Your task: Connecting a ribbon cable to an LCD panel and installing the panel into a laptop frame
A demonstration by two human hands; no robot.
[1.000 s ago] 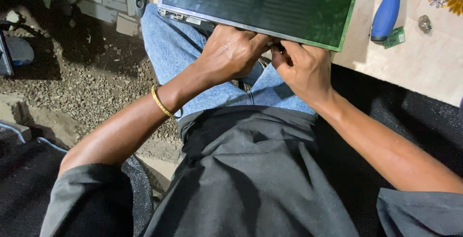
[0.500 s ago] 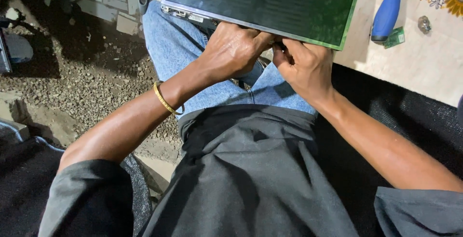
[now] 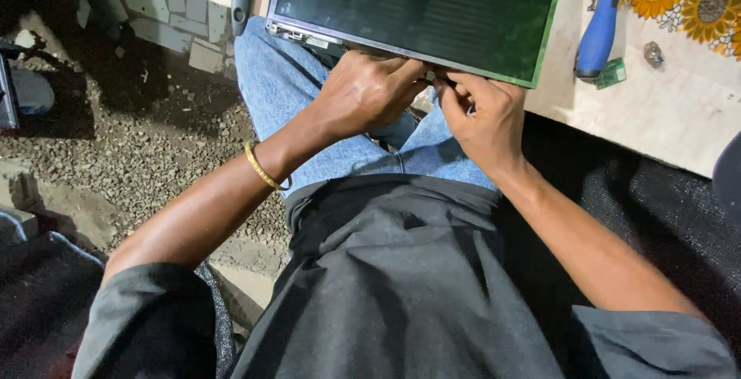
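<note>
Nearest the camera, a loose grey shirt point(image 3: 401, 286) of soft, creased cloth covers the person's torso, and faded blue jeans point(image 3: 309, 109) show over the knees beyond it. Both forearms reach forward over the lap, which seems to serve as a prop for the work. A thin yellow bangle point(image 3: 262, 167) circles the left wrist.

The left hand point(image 3: 367, 93) and the right hand point(image 3: 482, 113) meet at the near edge of a flat display panel point(image 3: 421, 5). The left hand's fingers point(image 3: 401, 74) curl shut over that edge, likely to steady it. The right hand's fingers point(image 3: 455, 86) are pinched tight on something small at the same edge, just beside the left thumb; what it is cannot be made out. Bringing both hands so close together suits fine work on a small part.

The display panel is thin and rectangular, its face dark, glossy and faintly streaked, with a narrow metal frame and a green rim along its right side. It lies tilted, its near edge over the knees and its far part on the pale surface point(image 3: 656, 109), which bears it.

On the surface to the right lies a screwdriver with a smooth blue handle point(image 3: 598, 35), within easy reach, next to a small green chip point(image 3: 611, 74) and a dull round metal piece point(image 3: 654, 55). A cloth printed with sunflowers point(image 3: 706, 5) lies farther back. To the left, the ground is rough gravel point(image 3: 116, 147).
</note>
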